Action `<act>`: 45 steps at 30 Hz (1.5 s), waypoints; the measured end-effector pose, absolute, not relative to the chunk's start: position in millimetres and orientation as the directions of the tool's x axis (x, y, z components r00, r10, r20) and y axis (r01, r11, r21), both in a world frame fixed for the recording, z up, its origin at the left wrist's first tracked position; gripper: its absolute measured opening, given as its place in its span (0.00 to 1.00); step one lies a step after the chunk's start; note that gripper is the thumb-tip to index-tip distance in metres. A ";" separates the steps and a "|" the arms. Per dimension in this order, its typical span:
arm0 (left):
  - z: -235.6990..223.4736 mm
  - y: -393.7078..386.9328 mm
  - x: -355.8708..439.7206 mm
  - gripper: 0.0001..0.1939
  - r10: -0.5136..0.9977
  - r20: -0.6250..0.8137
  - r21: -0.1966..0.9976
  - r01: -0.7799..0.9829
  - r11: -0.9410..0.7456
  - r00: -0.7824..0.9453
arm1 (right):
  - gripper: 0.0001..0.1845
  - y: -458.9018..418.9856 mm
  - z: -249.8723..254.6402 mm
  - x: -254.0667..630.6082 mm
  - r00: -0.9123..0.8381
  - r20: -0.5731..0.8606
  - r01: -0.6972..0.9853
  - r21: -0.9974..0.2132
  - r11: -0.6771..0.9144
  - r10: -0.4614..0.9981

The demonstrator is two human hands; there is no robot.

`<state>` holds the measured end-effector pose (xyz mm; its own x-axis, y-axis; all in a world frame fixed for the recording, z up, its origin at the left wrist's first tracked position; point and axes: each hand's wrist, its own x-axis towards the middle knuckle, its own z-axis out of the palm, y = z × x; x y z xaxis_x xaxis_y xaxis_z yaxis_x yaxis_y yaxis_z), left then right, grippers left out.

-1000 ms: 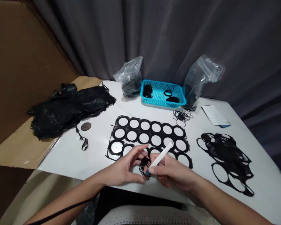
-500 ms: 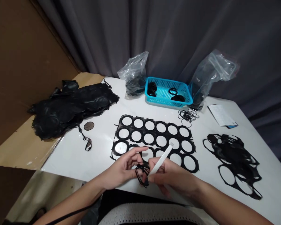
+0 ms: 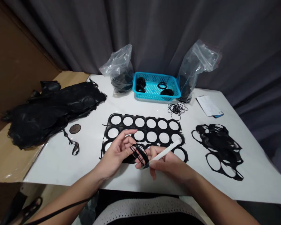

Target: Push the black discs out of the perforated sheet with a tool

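My left hand (image 3: 115,153) is palm-up near the table's front edge, fingers curled, with a few thin black rubber rings (image 3: 138,153) held at its fingertips. My right hand (image 3: 168,165) grips a white pen-like tool (image 3: 165,152) whose tip meets those rings. Both hands hover over the front row of a black rubber sheet (image 3: 145,132) punched with round holes, lying flat on the white table (image 3: 67,162).
A turquoise basket (image 3: 155,89) with black rings stands at the back between two clear plastic bags (image 3: 120,73) (image 3: 194,72). Loose thin rings (image 3: 176,109) lie before it. A tangled punched sheet (image 3: 219,150) lies right, a black sheet pile (image 3: 49,109) left, a dark disc (image 3: 75,128), a card (image 3: 208,106).
My left hand has turned palm-up and spread the black rings over its fingers. The tool's tip stays at the rings. The camera has shifted, so everything sits further left.
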<state>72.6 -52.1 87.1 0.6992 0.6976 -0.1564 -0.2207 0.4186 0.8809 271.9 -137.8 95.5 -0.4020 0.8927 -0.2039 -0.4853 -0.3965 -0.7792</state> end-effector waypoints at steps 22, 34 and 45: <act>106.6 -22.4 89.0 0.18 0.427 -0.323 0.813 0.018 0.582 0.845 | 0.18 -102.2 118.8 283.7 -0.289 -0.192 -0.761 -0.549 -0.347 0.938; 100.8 -16.5 80.8 0.09 0.735 -0.153 0.969 -0.048 0.244 0.661 | 0.21 -104.7 95.9 283.7 -0.396 -0.181 -0.419 -0.837 -0.352 0.900; 95.2 37.3 54.2 0.17 0.868 -0.196 0.977 0.015 0.213 0.456 | 0.20 44.1 127.7 364.4 -0.098 -0.092 0.149 -0.986 -0.077 0.991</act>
